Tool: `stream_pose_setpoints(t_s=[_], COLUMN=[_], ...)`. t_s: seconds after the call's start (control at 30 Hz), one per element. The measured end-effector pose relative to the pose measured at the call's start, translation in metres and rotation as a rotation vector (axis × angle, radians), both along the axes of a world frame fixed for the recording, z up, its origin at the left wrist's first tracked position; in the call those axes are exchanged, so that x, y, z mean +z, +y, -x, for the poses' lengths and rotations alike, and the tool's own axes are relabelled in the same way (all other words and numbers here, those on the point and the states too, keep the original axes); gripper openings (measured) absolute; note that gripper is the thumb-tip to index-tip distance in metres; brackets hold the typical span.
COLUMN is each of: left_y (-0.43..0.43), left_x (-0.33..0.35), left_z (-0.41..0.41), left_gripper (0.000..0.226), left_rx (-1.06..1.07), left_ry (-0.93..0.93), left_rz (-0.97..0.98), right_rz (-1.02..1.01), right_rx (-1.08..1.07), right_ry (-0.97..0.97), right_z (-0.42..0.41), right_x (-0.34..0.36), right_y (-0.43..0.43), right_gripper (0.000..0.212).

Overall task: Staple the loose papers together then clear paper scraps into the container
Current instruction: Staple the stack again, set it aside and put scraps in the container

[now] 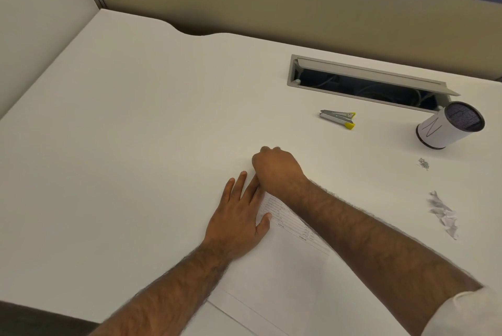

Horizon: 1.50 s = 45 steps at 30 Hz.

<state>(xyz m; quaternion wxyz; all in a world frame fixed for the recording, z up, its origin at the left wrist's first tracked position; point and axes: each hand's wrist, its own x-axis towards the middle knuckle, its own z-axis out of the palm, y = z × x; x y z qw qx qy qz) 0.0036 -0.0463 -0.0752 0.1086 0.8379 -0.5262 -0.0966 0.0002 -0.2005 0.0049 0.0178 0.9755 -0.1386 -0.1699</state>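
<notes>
Papers [285,262] lie on the desk [135,145], near middle; left hand [239,216] flat on their left edge, right hand [277,167] at their far corner; stapler [338,118] behind the hands, rightward; cable hatch [366,83] behind that; container [445,129] further right; loose staples [423,163], then paper scraps [444,214], before it.

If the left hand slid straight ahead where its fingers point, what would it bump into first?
Probably the right hand, bunched just ahead of the left hand, which lies flat on the papers.
</notes>
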Motion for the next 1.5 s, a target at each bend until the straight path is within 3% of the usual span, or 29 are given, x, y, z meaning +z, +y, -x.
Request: stream_pose_setpoints(t_s=[0.23, 0.37, 0.57, 0.73, 0.9, 1.0, 1.23, 1.5], left_y=[0.000, 0.000, 0.000, -0.001, 0.001, 0.001, 0.008, -0.001], left_x=[-0.001, -0.003, -0.003, -0.001, 0.002, 0.002, -0.005, 0.007], left_z=[0.000, 0.000, -0.001, -0.001, -0.001, -0.002, -0.003, -0.001], left_gripper=[0.069, 0.071, 0.073, 0.073, 0.070, 0.070, 0.072, 0.082], left_rx=[-0.002, -0.003, -0.008, -0.010, -0.023, -0.019, -0.018, -0.038], left_ry=[-0.011, -0.008, -0.015, -0.011, -0.015, -0.033, -0.053, -0.056], left_rz=[0.013, 0.000, -0.043, -0.069, -0.106, -0.114, -0.072, -0.060], right_rz=[0.001, -0.029, -0.186, -0.119, -0.683, -0.842, -0.596, -0.183], right_rx=[-0.005, 0.028, -0.152, 0.013, -0.609, -0.807, -0.899, -1.147], right_ry=[-0.020, -0.012, -0.181, -0.282, -0.472, -0.625, -0.662, -0.629], right_z=[0.001, 0.006, 0.015, 0.017, 0.019, 0.025, 0.086, 0.225], right_x=[-0.002, -0.008, -0.025, -0.033, -0.041, -0.037, -0.027, -0.009], right_y=[0.005, -0.004, -0.022, -0.020, -0.032, -0.035, -0.081, -0.219], right_gripper=[0.017, 0.006, 0.016, 0.013, 0.019, 0.012, 0.010, 0.014])
